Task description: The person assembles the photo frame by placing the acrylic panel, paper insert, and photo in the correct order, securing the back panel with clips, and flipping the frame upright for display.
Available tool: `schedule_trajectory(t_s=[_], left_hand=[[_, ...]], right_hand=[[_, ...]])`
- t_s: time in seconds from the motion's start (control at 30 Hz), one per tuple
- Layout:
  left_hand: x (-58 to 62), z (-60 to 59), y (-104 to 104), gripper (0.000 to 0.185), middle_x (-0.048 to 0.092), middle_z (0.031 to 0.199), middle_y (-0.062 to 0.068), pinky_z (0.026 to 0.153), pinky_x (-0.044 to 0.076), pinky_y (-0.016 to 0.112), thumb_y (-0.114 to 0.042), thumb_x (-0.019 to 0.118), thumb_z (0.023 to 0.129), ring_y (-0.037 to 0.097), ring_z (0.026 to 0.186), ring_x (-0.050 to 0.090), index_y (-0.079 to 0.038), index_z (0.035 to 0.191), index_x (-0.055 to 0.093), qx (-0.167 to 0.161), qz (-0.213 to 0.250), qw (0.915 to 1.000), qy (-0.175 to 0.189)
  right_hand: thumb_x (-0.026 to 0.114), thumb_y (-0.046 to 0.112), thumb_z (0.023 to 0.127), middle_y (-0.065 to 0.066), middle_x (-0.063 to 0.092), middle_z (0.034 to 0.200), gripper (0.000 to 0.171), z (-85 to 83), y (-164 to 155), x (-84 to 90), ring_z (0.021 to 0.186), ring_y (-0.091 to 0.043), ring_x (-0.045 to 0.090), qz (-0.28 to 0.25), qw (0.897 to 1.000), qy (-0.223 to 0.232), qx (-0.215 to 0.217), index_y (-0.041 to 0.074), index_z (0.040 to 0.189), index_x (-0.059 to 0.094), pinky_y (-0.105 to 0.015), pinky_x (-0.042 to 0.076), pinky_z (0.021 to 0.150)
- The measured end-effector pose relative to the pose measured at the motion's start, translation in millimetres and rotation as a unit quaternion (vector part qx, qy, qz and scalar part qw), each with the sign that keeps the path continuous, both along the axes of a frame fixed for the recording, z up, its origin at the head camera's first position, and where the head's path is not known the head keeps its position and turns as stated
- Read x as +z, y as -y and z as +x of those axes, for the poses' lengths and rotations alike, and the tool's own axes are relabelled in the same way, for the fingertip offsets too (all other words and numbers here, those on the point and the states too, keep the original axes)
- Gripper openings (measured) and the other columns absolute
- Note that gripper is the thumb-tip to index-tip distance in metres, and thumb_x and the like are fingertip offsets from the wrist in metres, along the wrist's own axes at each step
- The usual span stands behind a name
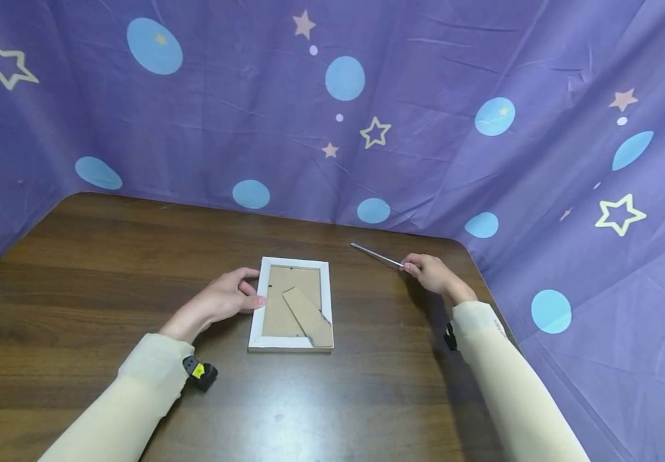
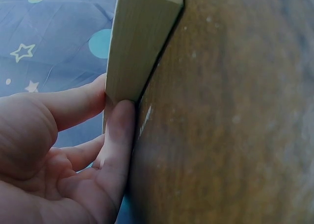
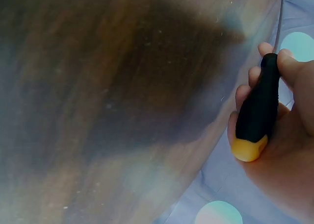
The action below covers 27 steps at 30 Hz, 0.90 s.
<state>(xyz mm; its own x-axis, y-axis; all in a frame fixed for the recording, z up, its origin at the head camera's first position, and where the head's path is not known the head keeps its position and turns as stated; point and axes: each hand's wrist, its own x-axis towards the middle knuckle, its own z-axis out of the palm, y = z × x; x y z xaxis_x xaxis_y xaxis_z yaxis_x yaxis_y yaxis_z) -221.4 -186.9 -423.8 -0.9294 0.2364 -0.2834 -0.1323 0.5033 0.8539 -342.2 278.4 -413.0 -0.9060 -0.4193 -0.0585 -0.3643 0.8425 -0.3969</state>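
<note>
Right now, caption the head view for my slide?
Left hand touches the face-down frame's left edge; right hand holds a screwdriver over the table.

The picture frame (image 1: 291,304) at the table's middle has a white border around a tan cardboard back, and it lies on a dark brown wood-grain table (image 1: 78,289). To its right, the screwdriver (image 3: 255,111) has a black handle with a yellow end and a silver shaft. The far backdrop cloth (image 1: 425,96) is purple, patterned with light blue circles, pale pink stars and cream outlined stars; both sleeves (image 1: 136,391) are cream.
</note>
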Motion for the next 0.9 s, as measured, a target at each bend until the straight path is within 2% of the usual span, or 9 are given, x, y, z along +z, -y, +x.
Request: schedule_trajectory(t_s=[0.23, 0.4, 0.5, 0.57, 0.73, 0.77, 0.9], left_hand=[[-1.3, -0.2, -0.1, 0.075, 0.067, 0.119, 0.02, 0.102, 0.054, 0.049, -0.019, 0.075, 0.1, 0.026, 0.103, 0.071, 0.003, 0.16, 0.036, 0.001, 0.004, 1.0, -0.001], [-1.5, -0.5, -0.9, 0.076, 0.067, 0.119, 0.02, 0.103, 0.056, 0.05, -0.02, 0.076, 0.1, 0.025, 0.102, 0.072, 0.003, 0.16, 0.036, 0.002, 0.005, 1.0, 0.001], [-2.0, -0.9, -1.4, 0.076, 0.067, 0.119, 0.02, 0.103, 0.057, 0.05, -0.02, 0.076, 0.1, 0.025, 0.101, 0.073, 0.003, 0.16, 0.036, 0.004, 0.006, 1.0, 0.002], [-2.1, -1.1, -1.4, 0.075, 0.067, 0.119, 0.02, 0.103, 0.057, 0.05, -0.02, 0.076, 0.1, 0.025, 0.101, 0.073, 0.003, 0.16, 0.036, 0.004, 0.007, 1.0, 0.002], [-1.2, -0.1, -0.2, 0.077, 0.066, 0.12, 0.021, 0.103, 0.055, 0.052, -0.02, 0.076, 0.1, 0.025, 0.101, 0.073, 0.003, 0.16, 0.035, 0.003, 0.004, 1.0, 0.002], [-1.4, 0.0, -0.3, 0.077, 0.066, 0.12, 0.021, 0.103, 0.055, 0.052, -0.02, 0.076, 0.1, 0.025, 0.102, 0.073, 0.003, 0.16, 0.035, 0.004, 0.005, 1.0, 0.003], [-1.5, 0.2, 0.0, 0.077, 0.066, 0.12, 0.02, 0.103, 0.055, 0.052, -0.02, 0.076, 0.1, 0.025, 0.102, 0.073, 0.002, 0.16, 0.035, 0.005, 0.005, 1.0, 0.002]], right_hand=[[0.056, 0.017, 0.111, -0.011, 0.074, 0.106, 0.02, -9.5, 6.9, -1.3, 0.106, -0.032, 0.066, 0.035, 0.999, -0.015, -0.008, 0.008, 0.113, 0.074, -0.056, 0.052, 0.098], [0.06, 0.019, 0.109, -0.011, 0.073, 0.107, 0.014, -11.9, 9.9, -5.7, 0.109, -0.036, 0.067, 0.044, 0.998, -0.034, -0.036, 0.01, 0.115, 0.07, -0.061, 0.053, 0.094], [0.062, 0.017, 0.108, -0.011, 0.069, 0.102, 0.009, -11.5, 11.0, -8.3, 0.104, -0.036, 0.065, 0.035, 0.997, -0.053, -0.037, 0.011, 0.111, 0.068, -0.06, 0.052, 0.089], [0.063, 0.019, 0.107, -0.011, 0.065, 0.098, 0.008, -13.7, 8.1, -12.7, 0.099, -0.034, 0.062, 0.025, 0.997, -0.073, -0.02, 0.013, 0.108, 0.068, -0.056, 0.051, 0.087], [0.063, 0.012, 0.105, -0.015, 0.063, 0.098, 0.008, -13.8, 10.4, -15.4, 0.1, -0.037, 0.06, 0.017, 0.996, -0.093, -0.002, 0.007, 0.107, 0.07, -0.055, 0.048, 0.093], [0.063, 0.008, 0.104, -0.018, 0.064, 0.098, 0.008, -11.6, 14.3, -12.8, 0.102, -0.04, 0.06, 0.022, 0.996, -0.089, -0.008, 0.004, 0.107, 0.07, -0.057, 0.048, 0.095], [0.064, 0.009, 0.105, -0.018, 0.067, 0.098, 0.01, -16.2, 16.7, -15.3, 0.103, -0.042, 0.062, 0.039, 0.994, -0.098, -0.019, 0.004, 0.106, 0.072, -0.058, 0.047, 0.098]])
